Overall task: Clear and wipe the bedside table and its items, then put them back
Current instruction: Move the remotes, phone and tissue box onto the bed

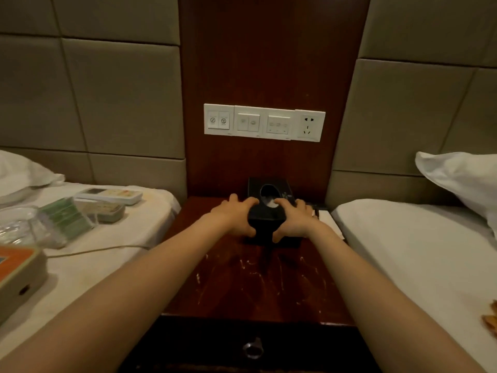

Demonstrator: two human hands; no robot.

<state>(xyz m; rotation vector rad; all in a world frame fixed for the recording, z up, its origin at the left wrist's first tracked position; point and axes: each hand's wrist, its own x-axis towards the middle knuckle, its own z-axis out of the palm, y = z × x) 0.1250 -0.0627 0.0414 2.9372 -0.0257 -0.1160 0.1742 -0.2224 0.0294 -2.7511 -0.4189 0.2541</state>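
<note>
A black tissue box (269, 188) with an oval opening stands at the back of the dark red bedside table (255, 281), against the wooden wall panel. My left hand (235, 215) grips its left side, fingers over the top and thumb down the front. My right hand (294, 219) grips its right side the same way. A white notepad (332, 223) lies on the table just right of the box, partly hidden by my right wrist. On the left bed lie a white remote (110, 196), a glass ashtray (16, 224), green packets (66, 216) and an orange box (18, 275).
The table sits between two white beds (403, 251). A row of white switches and a socket (265, 122) is on the panel above. A drawer with a ring pull (252, 349) is below the table top. A cord (102, 250) trails across the left bed.
</note>
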